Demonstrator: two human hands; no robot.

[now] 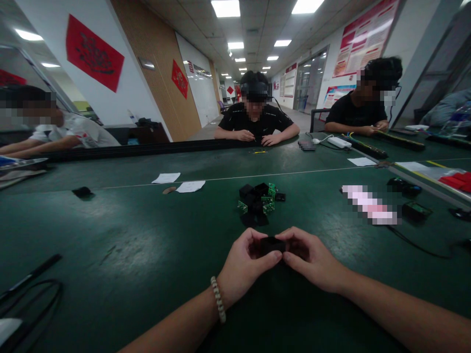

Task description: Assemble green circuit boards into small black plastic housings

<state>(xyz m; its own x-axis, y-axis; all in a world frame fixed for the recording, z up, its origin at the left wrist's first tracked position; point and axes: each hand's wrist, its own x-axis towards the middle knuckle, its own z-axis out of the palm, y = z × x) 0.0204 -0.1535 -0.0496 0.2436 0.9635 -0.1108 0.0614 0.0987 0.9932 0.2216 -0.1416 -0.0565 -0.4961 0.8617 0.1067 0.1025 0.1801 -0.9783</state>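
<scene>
Between my two hands is a small black plastic box [273,244], its top side facing up and looking hollow. My left hand [246,260], with a beaded bracelet at the wrist, grips the box's left side between thumb and fingers. On the right side, the thumb and fingers of my right hand [313,257] close on the same box. Just beyond lies a pile of black plastic housings [253,195] mixed with small green circuit boards [270,198]. What is inside the held box is too dark to tell.
Two white paper slips [190,186] lie left of the pile. On the right are a blurred-out pink item [370,205], a cable [419,242] and a green-faced black module [416,211]. Black cords [33,289] lie at the left. A person [256,115] sits across the green table [121,235]; others sit left and right.
</scene>
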